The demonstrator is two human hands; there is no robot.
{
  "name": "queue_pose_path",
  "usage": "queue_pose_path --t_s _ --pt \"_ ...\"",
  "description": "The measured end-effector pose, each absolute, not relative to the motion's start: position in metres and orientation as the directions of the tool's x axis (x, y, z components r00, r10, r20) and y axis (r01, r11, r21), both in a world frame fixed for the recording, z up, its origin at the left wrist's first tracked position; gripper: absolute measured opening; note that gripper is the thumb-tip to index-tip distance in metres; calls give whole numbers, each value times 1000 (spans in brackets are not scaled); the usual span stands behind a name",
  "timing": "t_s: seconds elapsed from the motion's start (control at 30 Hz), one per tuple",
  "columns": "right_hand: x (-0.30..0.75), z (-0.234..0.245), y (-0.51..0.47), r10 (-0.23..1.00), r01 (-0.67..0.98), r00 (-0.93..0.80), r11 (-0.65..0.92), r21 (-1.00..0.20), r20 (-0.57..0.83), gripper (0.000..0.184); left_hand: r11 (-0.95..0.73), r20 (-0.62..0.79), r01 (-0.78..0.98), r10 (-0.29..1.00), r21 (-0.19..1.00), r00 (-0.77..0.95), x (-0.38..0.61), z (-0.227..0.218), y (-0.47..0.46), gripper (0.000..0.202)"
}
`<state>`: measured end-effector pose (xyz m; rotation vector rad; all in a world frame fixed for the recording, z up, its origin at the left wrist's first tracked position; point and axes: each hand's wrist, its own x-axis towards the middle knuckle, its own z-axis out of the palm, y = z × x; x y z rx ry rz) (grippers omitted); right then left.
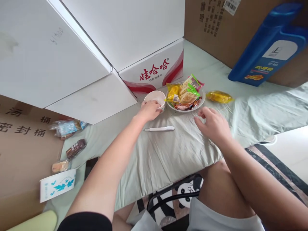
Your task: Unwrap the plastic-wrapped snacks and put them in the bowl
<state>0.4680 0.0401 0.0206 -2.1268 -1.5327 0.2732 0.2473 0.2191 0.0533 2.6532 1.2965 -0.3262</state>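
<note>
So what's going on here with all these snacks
A person's left hand is over the near rim of a bowl; whether it grips is unclear. Their right hand is near the plate of snacks, with nothing visible in it. A slim white tool lies on the cloth, and a yellow packet sits right of the plate.

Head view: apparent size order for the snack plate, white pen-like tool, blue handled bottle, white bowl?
1. Blue handled bottle
2. Snack plate
3. White bowl, partly covered by the left hand
4. White pen-like tool: longer than the bowl is wide, but far thinner
</note>
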Motion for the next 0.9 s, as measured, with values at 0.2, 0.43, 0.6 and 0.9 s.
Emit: queue_pose_path --t_s 0.2,0.43,0.6,0.9 --pt "543 1 78 771 826 523 -353 -440 364 60 -620 -226 785 764 3 604 246 47 218 33" --pt "578 7 102 820 772 517 -323 -547 246 53 -601 -235 799 778 -8 582 250 45 221 30" --pt "534 24 92 848 921 61 155 -357 526 33 -608 -212 794 776 5 595 249 44 221 31" --pt "537 -2 104 858 886 -117 318 -336 501 46 -591 -214 806 784 28 582 248 44 217 30"
